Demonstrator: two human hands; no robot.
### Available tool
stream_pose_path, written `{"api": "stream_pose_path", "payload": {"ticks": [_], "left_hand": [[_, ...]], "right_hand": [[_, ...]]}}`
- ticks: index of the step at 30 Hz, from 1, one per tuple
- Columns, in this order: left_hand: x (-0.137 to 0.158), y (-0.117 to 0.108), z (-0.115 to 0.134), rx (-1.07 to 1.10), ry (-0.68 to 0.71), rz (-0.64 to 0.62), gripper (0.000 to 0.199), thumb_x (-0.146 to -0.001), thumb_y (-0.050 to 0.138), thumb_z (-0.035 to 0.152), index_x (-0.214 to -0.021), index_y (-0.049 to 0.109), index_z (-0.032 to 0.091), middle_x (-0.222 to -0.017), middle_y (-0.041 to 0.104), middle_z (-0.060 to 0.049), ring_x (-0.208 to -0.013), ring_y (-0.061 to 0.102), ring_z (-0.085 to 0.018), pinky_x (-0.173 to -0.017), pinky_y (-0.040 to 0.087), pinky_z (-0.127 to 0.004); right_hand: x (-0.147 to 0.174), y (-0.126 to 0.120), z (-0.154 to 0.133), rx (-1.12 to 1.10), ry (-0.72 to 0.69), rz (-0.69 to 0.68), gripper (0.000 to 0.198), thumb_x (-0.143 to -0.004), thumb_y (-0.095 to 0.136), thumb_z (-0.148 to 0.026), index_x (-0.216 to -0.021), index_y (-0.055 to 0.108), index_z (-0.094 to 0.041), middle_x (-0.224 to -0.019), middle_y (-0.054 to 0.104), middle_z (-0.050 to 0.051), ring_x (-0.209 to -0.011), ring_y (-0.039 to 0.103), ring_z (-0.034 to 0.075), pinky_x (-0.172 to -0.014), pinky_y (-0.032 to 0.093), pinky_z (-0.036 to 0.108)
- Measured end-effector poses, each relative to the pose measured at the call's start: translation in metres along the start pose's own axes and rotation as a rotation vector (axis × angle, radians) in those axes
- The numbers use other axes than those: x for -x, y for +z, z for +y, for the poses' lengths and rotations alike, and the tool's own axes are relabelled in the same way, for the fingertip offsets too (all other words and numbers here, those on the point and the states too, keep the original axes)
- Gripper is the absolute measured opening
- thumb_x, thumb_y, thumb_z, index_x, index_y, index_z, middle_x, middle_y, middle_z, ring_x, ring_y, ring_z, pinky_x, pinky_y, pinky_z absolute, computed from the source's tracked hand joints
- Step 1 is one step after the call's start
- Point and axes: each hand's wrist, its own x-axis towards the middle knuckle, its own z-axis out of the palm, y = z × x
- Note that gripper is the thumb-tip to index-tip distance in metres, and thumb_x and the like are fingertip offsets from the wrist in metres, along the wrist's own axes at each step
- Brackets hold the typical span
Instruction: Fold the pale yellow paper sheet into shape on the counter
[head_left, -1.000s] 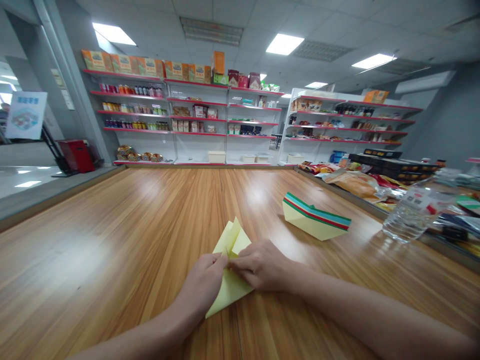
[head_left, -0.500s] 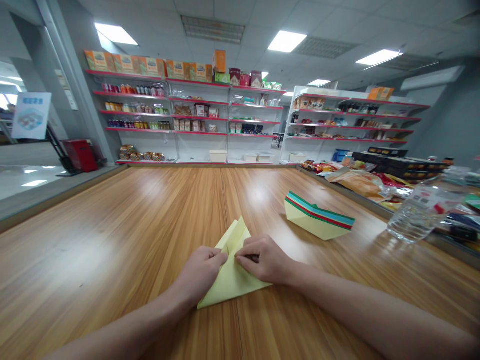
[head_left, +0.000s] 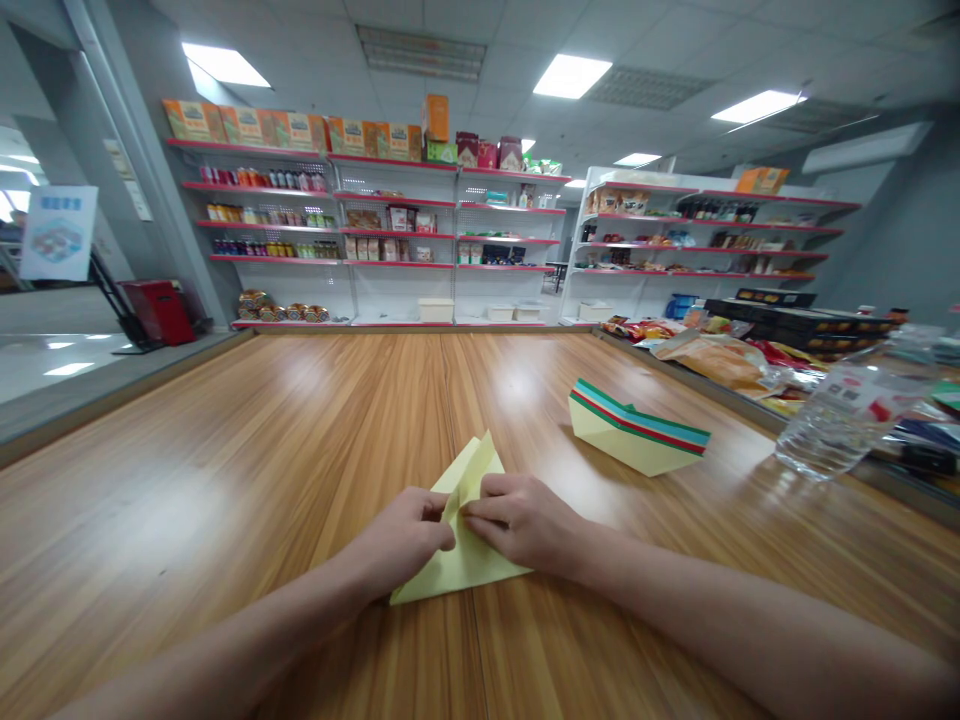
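A folded sheet of pale yellow paper (head_left: 474, 562) lies on the wooden table in front of me, its near edge wide and its far end pointed. My left hand (head_left: 411, 532) grips the paper's left side, fingers bent at a raised flap. On the flap's right, my right hand (head_left: 519, 515) pinches the paper with thumb and fingertips. The fingertips of both hands nearly meet at the middle fold. To the right stands a folded paper boat (head_left: 637, 430), pale yellow with green, blue and red stripes along its top edge.
A clear plastic bottle (head_left: 840, 415) stands at the table's right side. Beyond it are snack bags (head_left: 712, 360) and stacked black boxes (head_left: 802, 325). Stocked shelves (head_left: 394, 235) line the back, and a red box (head_left: 157, 310) sits on the floor at left.
My left thumb has shifted down and away from the fold, while my right fingers have moved slightly left. The paper's near edge has shifted slightly up and left.
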Motion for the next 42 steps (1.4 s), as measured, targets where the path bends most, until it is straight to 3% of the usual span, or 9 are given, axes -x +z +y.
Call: {"api": "stream_pose_path", "payload": {"ticks": [6, 12, 17, 20, 26, 33, 38, 42], "left_hand": [[0.005, 0.008, 0.001, -0.162, -0.027, 0.072, 0.019, -0.058, 0.045, 0.017, -0.065, 0.062, 0.012, -0.061, 0.053, 0.001, -0.062, 0.045, -0.016, -0.057, 0.030, -0.026], [0.007, 0.011, 0.004, -0.088, -0.020, 0.077, 0.007, -0.057, 0.045, 0.017, -0.055, 0.051, 0.015, -0.055, 0.043, 0.003, -0.056, 0.038, -0.013, -0.053, 0.026, -0.025], [0.001, 0.010, -0.006, 0.011, -0.061, 0.182, 0.024, -0.068, 0.044, 0.031, -0.049, 0.039, 0.019, -0.049, 0.033, 0.005, -0.050, 0.029, -0.011, -0.048, 0.021, -0.026], [0.000, 0.012, -0.014, 0.018, -0.095, 0.270, 0.031, -0.073, 0.041, 0.040, -0.051, 0.044, 0.018, -0.048, 0.039, 0.003, -0.051, 0.035, -0.013, -0.048, 0.023, -0.027], [-0.002, 0.016, -0.024, 0.048, -0.139, 0.342, 0.038, -0.076, 0.036, 0.046, -0.061, 0.056, 0.017, -0.058, 0.057, -0.002, -0.059, 0.050, -0.018, -0.051, 0.031, -0.028], [-0.006, 0.017, -0.028, 0.069, -0.174, 0.341, 0.036, -0.074, 0.038, 0.044, -0.059, 0.055, 0.016, -0.051, 0.053, 0.000, -0.051, 0.048, -0.016, -0.047, 0.029, -0.028], [-0.006, 0.017, -0.028, 0.082, -0.168, 0.346, 0.037, -0.074, 0.038, 0.045, -0.060, 0.056, 0.015, -0.053, 0.055, -0.001, -0.055, 0.050, -0.017, -0.049, 0.031, -0.028], [-0.005, 0.016, -0.026, 0.079, -0.166, 0.346, 0.035, -0.074, 0.039, 0.043, -0.061, 0.056, 0.015, -0.056, 0.057, -0.002, -0.059, 0.052, -0.018, -0.050, 0.032, -0.027]], "right_hand": [[0.000, 0.003, 0.000, 0.145, -0.021, 0.006, 0.024, -0.088, 0.044, -0.021, -0.076, 0.065, -0.016, -0.071, 0.055, 0.002, -0.060, 0.048, 0.010, -0.054, 0.032, 0.024], [0.001, 0.002, 0.001, 0.174, -0.113, 0.011, 0.024, -0.088, 0.044, -0.020, -0.072, 0.061, -0.016, -0.069, 0.053, 0.001, -0.060, 0.047, 0.011, -0.054, 0.032, 0.025], [-0.002, -0.001, -0.016, 0.225, -0.259, -0.010, 0.026, -0.090, 0.042, -0.020, -0.072, 0.060, -0.016, -0.065, 0.054, 0.000, -0.057, 0.047, 0.011, -0.050, 0.030, 0.026], [-0.005, -0.001, -0.031, 0.200, -0.388, -0.036, 0.024, -0.088, 0.042, -0.017, -0.072, 0.060, -0.017, -0.070, 0.059, 0.000, -0.060, 0.051, 0.011, -0.052, 0.032, 0.025], [-0.007, -0.002, -0.046, 0.097, -0.412, -0.062, 0.021, -0.089, 0.041, -0.026, -0.094, 0.062, -0.022, -0.088, 0.064, -0.002, -0.067, 0.056, 0.011, -0.054, 0.036, 0.026], [-0.004, -0.004, -0.044, 0.049, -0.405, -0.106, 0.023, -0.090, 0.041, -0.026, -0.100, 0.061, -0.023, -0.093, 0.066, -0.003, -0.074, 0.059, 0.012, -0.058, 0.037, 0.025], [-0.007, -0.009, -0.047, 0.032, -0.442, -0.144, 0.025, -0.091, 0.040, -0.032, -0.104, 0.060, -0.025, -0.092, 0.066, -0.003, -0.069, 0.057, 0.011, -0.058, 0.037, 0.025], [-0.009, -0.015, -0.054, 0.041, -0.389, -0.191, 0.025, -0.089, 0.042, -0.033, -0.105, 0.060, -0.027, -0.086, 0.065, -0.001, -0.067, 0.056, 0.013, -0.057, 0.036, 0.026]]}}
